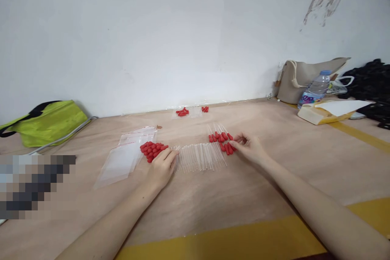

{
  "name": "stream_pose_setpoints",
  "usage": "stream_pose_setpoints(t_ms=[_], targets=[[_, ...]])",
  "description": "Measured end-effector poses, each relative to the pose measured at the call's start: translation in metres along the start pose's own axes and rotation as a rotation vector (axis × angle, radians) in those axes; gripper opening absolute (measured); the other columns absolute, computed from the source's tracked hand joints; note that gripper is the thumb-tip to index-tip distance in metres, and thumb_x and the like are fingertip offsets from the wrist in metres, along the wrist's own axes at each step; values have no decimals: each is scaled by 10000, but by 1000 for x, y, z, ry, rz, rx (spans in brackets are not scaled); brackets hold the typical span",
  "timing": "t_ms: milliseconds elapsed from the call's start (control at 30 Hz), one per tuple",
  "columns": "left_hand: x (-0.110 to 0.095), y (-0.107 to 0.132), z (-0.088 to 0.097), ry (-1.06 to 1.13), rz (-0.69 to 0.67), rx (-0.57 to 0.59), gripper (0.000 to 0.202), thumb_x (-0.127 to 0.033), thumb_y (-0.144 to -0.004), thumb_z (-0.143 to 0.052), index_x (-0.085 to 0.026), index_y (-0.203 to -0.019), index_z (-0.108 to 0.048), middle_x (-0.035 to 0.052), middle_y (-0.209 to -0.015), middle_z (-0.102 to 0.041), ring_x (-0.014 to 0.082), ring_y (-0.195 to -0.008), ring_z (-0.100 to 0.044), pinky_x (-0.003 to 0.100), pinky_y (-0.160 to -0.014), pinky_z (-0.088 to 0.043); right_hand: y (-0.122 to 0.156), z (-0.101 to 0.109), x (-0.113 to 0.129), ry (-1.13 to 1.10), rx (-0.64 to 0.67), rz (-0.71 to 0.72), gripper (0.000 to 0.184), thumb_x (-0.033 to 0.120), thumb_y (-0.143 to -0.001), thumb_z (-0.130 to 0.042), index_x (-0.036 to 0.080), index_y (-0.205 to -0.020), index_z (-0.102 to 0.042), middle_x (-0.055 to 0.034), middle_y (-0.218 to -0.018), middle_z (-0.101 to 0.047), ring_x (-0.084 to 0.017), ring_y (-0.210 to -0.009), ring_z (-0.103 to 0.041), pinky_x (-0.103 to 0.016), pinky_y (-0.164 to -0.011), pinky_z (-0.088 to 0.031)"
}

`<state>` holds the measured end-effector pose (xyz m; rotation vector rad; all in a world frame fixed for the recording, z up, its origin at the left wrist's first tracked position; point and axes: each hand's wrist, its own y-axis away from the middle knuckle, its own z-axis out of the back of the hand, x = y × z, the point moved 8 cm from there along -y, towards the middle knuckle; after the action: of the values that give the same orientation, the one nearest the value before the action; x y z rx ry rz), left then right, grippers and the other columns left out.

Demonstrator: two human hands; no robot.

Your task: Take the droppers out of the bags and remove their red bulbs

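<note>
A row of thin clear tubes (199, 157) lies side by side on the table before me. At its left end is my left hand (164, 164), fingers closed together and touching the outermost tubes; what they hold, if anything, is hidden. A pile of loose red rubber bulbs (152, 149) sits just beyond that hand. To the right, droppers with red bulbs (217, 136) lie with their clear stems pointing away. My right hand (250, 148) pinches a red bulb (232, 144) at the right edge of this group, between thumb and forefinger.
Clear zip bags (122, 156) overlap at the left. Near the wall, more red bulbs (183, 111) lie on clear plastic. A green bag (53, 124) stands far left; a beige bag (300, 79), water bottle (315, 89) and tissue pack (324, 113) stand far right. Yellow tape (228, 237) crosses the front.
</note>
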<state>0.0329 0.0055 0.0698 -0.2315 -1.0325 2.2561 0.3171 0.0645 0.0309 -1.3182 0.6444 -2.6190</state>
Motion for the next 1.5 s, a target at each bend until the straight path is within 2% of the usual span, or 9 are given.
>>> stream_pose_setpoints(t_ms=[200,333,533,700,933,1100,1233,1367,1500], targets=[[-10,0,-5,87,4,91,180,-156,-845,-421,-157,-845,-600,49,-807,-607,130,-718,-583,236,-651,-492,10,-7,40,253,39,231,151,359,-749,-575,223,-691,-604,7,-702,-635,-154,-682,-540,-295,-681,-355],[-11,2,-8,182,56,123,156,-250,-825,-493,-157,-855,-614,72,-903,-616,156,-804,-598,276,-719,-511,12,-10,44,375,29,285,133,371,-742,-600,242,-714,-617,17,-708,-639,-171,-741,-543,-321,-726,-305],[-7,6,-11,209,93,145,281,-365,-766,-584,-147,-939,-619,97,-963,-630,202,-882,-598,345,-792,-510,13,-13,48,376,43,316,165,414,-749,-589,262,-750,-655,0,-774,-659,-184,-796,-539,-327,-741,-292],[-4,3,-6,232,109,115,230,-328,-798,-549,-154,-932,-617,82,-941,-631,187,-875,-592,335,-795,-503,5,0,36,310,-13,211,191,380,-784,-528,261,-737,-670,-4,-748,-658,-174,-748,-546,-316,-727,-329],[0,-1,5,206,105,67,165,-263,-838,-483,-173,-846,-621,56,-857,-620,173,-848,-569,329,-782,-480,-2,12,16,324,-98,54,211,393,-737,-541,228,-717,-670,-19,-701,-642,-170,-705,-560,-288,-663,-362],[-3,0,8,143,92,68,157,-282,-807,-527,-187,-886,-623,63,-900,-614,207,-896,-541,384,-800,-446,-15,8,15,355,21,-132,272,448,-747,-507,232,-683,-659,-19,-650,-649,-168,-629,-569,-295,-648,-358],[-3,0,11,93,101,40,157,-268,-820,-500,-207,-863,-638,58,-919,-611,214,-925,-532,397,-812,-421,-34,2,18,524,74,-159,330,496,-728,-510,218,-607,-640,-46,-638,-648,-198,-653,-572,-359,-724,-345],[-2,1,9,89,110,62,160,-250,-827,-489,-212,-858,-641,52,-920,-609,213,-931,-523,388,-805,-407,-45,-12,13,574,153,-218,417,563,-718,-480,199,-575,-626,-69,-557,-616,-225,-641,-578,-413,-745,-344],[-2,1,8,100,116,63,144,-245,-821,-501,-207,-841,-639,51,-913,-606,212,-919,-520,385,-801,-397,-48,-20,7,550,189,-289,355,505,-696,-521,197,-549,-617,-67,-558,-612,-223,-616,-587,-366,-675,-370]])
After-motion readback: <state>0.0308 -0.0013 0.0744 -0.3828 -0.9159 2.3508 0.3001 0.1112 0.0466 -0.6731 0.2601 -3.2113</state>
